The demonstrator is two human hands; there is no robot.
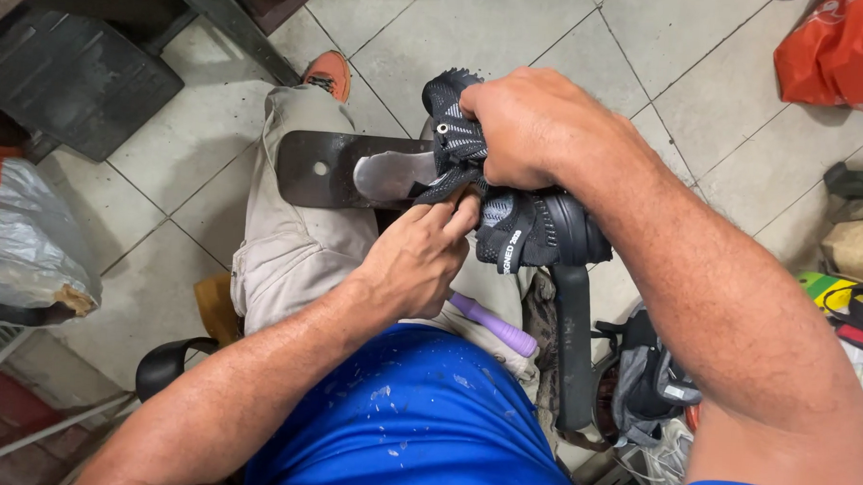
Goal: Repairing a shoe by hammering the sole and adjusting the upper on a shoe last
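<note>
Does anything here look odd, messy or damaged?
The black knit shoe is pulled upside-down over a metal shoe last, gripped by the right hand while the left hand pinches its edge. The blue shirt has pale splatter marks. A purple-handled tool lies loose on the lap.

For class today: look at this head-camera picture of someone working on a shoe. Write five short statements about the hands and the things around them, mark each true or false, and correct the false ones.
1. The right hand grips the black knit shoe from above. True.
2. The left hand lies flat on the floor. False: its fingers pinch the shoe's fabric edge.
3. The shoe sits over a metal shoe-shaped stand. True.
4. A purple handle lies on the person's lap. True.
5. The orange bag hangs from the right hand. False: it lies on the tiled floor, apart from both hands.
</note>
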